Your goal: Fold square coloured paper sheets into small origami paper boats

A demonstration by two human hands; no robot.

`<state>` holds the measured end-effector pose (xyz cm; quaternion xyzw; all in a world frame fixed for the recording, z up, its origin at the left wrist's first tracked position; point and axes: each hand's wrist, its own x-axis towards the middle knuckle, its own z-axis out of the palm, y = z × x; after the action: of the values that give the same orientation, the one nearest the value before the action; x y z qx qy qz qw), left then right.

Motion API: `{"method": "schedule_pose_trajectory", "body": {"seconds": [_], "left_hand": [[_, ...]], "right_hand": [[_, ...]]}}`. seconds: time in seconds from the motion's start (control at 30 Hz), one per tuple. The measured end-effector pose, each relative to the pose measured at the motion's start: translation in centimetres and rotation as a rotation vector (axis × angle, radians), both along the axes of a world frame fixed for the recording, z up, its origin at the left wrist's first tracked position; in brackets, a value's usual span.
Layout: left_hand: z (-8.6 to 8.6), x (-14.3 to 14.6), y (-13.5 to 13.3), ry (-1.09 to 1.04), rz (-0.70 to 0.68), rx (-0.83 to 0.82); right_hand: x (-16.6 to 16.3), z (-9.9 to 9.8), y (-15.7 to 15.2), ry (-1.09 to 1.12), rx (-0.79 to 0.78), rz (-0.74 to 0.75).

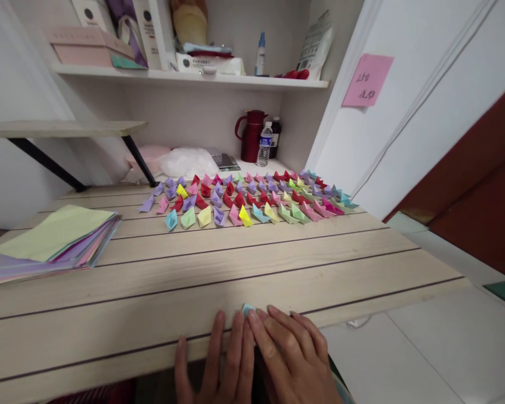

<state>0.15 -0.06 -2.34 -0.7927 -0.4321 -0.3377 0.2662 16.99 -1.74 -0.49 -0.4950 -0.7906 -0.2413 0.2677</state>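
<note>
Both my hands lie flat at the near edge of the wooden table (278, 264). My left hand (219, 365) and my right hand (294, 356) press side by side, fingers stretched out, on a small light-blue paper piece (247, 308). Only its tip shows past the fingertips. Several folded paper boats (252, 196) in many colours stand in rows at the far side of the table. A stack of coloured paper sheets (53, 244) with a pale green sheet on top lies at the left.
A dark red jug (251, 134), a water bottle (265, 144) and a white plastic bag (189, 163) stand at the back. A shelf (185, 78) above holds boxes and bottles. A pink note (367, 80) hangs on the white door at the right.
</note>
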Motion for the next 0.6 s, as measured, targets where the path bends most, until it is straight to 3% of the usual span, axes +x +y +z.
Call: {"method": "schedule_pose_trajectory", "body": {"seconds": [0.13, 0.6], "left_hand": [[-0.2, -0.4, 0.4, 0.000, 0.005, 0.054], [-0.3, -0.6, -0.2, 0.002, 0.039, 0.031]], "right_hand": [[-0.5, -1.0, 0.2, 0.056, 0.070, 0.005], [-0.1, -1.5, -0.1, 0.026, 0.016, 0.045]]}}
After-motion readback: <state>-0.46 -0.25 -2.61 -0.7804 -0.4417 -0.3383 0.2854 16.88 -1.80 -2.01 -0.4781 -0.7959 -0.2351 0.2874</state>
